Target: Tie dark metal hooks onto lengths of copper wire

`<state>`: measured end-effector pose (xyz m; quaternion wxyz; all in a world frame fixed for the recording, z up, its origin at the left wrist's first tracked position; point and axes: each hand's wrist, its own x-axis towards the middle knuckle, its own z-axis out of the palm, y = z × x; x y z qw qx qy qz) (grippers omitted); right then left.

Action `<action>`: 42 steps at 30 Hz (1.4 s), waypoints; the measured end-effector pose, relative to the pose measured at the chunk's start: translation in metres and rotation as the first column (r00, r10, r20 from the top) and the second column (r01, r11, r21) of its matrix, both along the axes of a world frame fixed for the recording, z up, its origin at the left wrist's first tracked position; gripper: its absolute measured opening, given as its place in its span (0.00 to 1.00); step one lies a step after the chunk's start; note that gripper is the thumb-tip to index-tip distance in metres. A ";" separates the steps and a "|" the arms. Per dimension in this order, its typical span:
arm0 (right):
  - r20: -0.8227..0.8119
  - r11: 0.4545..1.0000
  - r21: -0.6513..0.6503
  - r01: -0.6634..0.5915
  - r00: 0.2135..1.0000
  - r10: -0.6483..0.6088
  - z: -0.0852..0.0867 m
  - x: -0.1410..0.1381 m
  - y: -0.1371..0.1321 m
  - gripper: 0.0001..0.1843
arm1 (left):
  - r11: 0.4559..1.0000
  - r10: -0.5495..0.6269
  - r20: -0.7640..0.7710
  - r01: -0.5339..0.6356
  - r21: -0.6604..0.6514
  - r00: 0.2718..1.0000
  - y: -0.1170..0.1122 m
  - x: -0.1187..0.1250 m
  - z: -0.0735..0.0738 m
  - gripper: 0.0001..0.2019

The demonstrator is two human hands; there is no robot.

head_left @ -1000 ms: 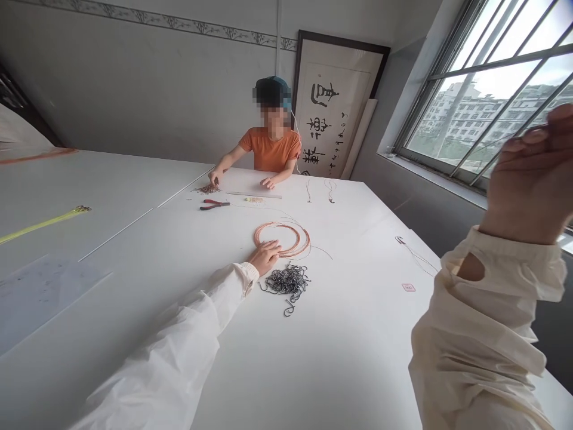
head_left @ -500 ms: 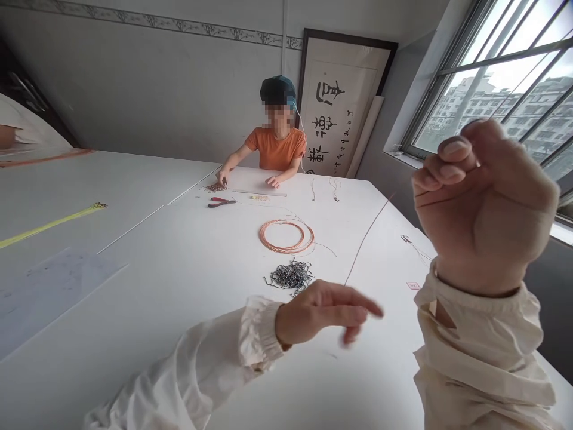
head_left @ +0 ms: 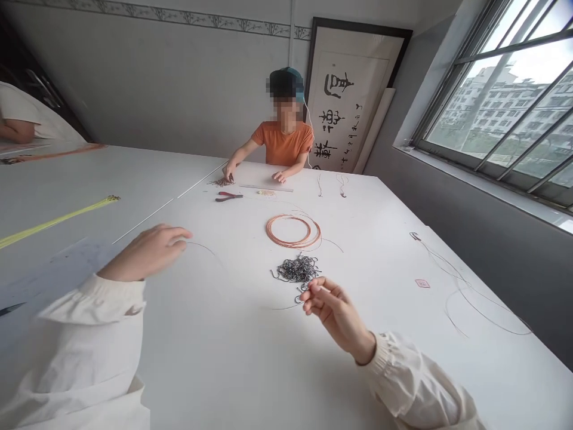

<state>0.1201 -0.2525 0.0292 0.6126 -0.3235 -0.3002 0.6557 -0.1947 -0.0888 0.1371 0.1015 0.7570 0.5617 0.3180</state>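
My left hand (head_left: 145,251) hovers over the white table (head_left: 224,358), fingers pinched on one end of a thin wire strand (head_left: 215,258) that arcs across the tabletop. The other end of that strand is pinched by my right hand (head_left: 333,310), just in front of a pile of dark metal hooks (head_left: 296,270). A coil of copper wire (head_left: 293,230) lies flat beyond the hooks, apart from both hands.
A person in an orange shirt (head_left: 283,143) sits at the far edge with hands near small parts. Red-handled pliers (head_left: 228,196) lie near them. Loose wire loops (head_left: 470,292) lie at the right edge. A yellow strip (head_left: 54,220) crosses the left table. Another person's arm (head_left: 18,128) shows far left.
My right hand came down from high by the window to the table near the hooks. My left hand swung from the centre out to the left, stretching the wire between them.
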 end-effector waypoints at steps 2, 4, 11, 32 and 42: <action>-0.019 0.999 -0.033 -0.026 0.999 0.026 -0.012 -0.014 -0.002 0.10 | 0.998 -0.054 -0.005 0.054 0.011 0.999 -0.006 0.016 -0.009 0.14; -0.021 0.999 -0.044 -0.029 0.999 0.028 -0.018 -0.024 -0.003 0.11 | 0.972 -0.219 0.015 0.220 -0.087 0.976 -0.021 0.045 -0.020 0.13; 0.145 1.000 -0.017 -0.005 0.989 0.007 -0.038 -0.042 -0.014 0.14 | 0.477 -0.504 0.614 0.789 -0.388 0.607 -0.086 0.142 -0.084 0.19; 0.891 0.896 0.440 0.055 0.101 -0.444 -0.071 0.008 0.016 0.08 | 0.601 -0.195 0.737 0.673 -0.432 0.647 -0.059 0.114 -0.114 0.15; 0.834 0.835 0.550 -0.021 0.065 -0.548 -0.054 0.017 0.017 0.08 | 0.606 -0.210 0.699 0.652 -0.455 0.683 -0.061 0.118 -0.124 0.16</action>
